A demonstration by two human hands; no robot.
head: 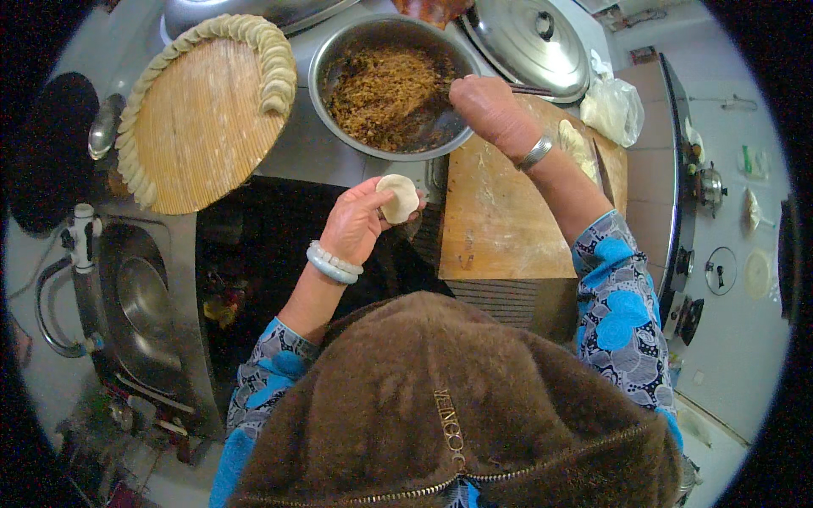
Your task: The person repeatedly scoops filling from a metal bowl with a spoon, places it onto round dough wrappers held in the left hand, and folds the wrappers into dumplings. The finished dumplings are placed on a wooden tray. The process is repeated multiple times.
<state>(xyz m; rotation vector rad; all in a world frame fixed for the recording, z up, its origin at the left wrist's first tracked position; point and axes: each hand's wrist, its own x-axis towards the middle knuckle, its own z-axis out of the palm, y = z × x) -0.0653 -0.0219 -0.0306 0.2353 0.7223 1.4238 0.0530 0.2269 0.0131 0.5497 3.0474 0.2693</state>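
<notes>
My left hand point(359, 216) holds a round dough wrapper point(398, 199) by its edge, thumb on top and fingers beneath. Nothing lies on the wrapper's upper face. Over the right rim of a steel bowl point(319, 117), my right hand point(488, 108) grips dark chopsticks point(532, 89); their tips reach down to the brown minced filling point(387, 89) and are partly hidden by the fist. The filling is heaped toward the bowl's far and left side. Left of the bowl, a round slatted tray point(203, 127) carries a curved row of folded dumplings point(276, 82) along its rim.
A floured wooden board point(508, 222) sits below my right forearm, with dough point(575, 149) and a knife point(602, 168) on it. Behind are a steel lid point(533, 47) and a plastic bag point(613, 108). A sink point(149, 292) with a faucet point(47, 298) is at left.
</notes>
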